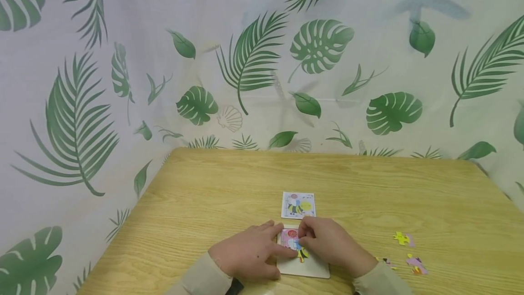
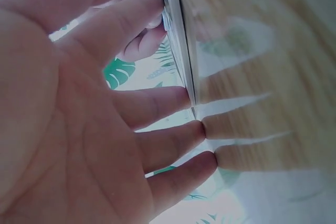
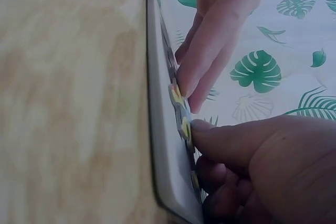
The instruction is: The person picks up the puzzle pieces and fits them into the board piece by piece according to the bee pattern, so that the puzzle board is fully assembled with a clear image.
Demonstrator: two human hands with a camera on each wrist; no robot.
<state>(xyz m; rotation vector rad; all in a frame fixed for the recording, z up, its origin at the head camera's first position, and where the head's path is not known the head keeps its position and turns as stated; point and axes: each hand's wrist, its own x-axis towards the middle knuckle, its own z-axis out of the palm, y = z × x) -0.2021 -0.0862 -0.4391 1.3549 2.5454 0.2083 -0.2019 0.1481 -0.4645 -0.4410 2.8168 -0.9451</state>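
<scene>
A white puzzle tray (image 1: 304, 269) lies on the table, with a partly assembled bee jigsaw (image 1: 291, 243) in its upper left part. My left hand (image 1: 254, 250) rests along the tray's left side, fingers spread and mostly straight. Its index finger reaches over the jigsaw's lower edge; in the left wrist view other fingertips (image 2: 202, 163) touch the table. At the jigsaw's right side, my right hand (image 1: 333, 242) pinches a puzzle piece between thumb and curled fingers, which largely hide it. Yellow puzzle pieces (image 3: 185, 129) show by the right thumb in the right wrist view.
Just beyond the tray lies a square picture card (image 1: 299, 205) with the bee design. To the right are loose puzzle pieces: a yellow one (image 1: 402, 239), a pink one (image 1: 416, 264) and dark-marked ones (image 1: 386, 262) near the right sleeve. A leaf-patterned curtain (image 1: 262, 117) borders the wooden table (image 1: 213, 181).
</scene>
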